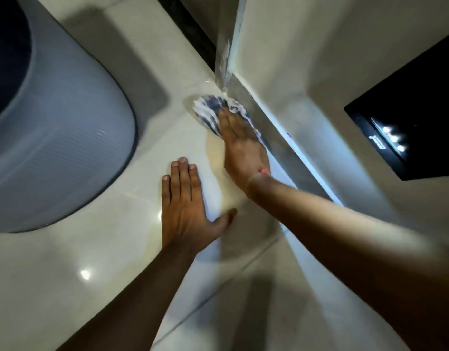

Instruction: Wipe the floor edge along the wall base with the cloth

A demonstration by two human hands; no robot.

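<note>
Against the wall base [281, 115], the right hand [239, 145] lies flat, fingers extended, pressing the cloth [210, 108] down ungripped; the left hand [188, 206] rests open, empty, palm-down on the floor [104, 249].

Two bare hands: a flat left hand [185, 206] with spread fingers and a flat right hand [239, 148]. One crumpled blue-and-white striped cloth [210, 110]. One large rounded grey ribbed container [61, 138]. One glossy black rectangular panel [418, 107], bearing three small bright lights [393, 139]. One thin pink band [264, 171] at the right wrist. One pale glossy tiled floor [66, 287]. One pale wall base [289, 138].
</note>
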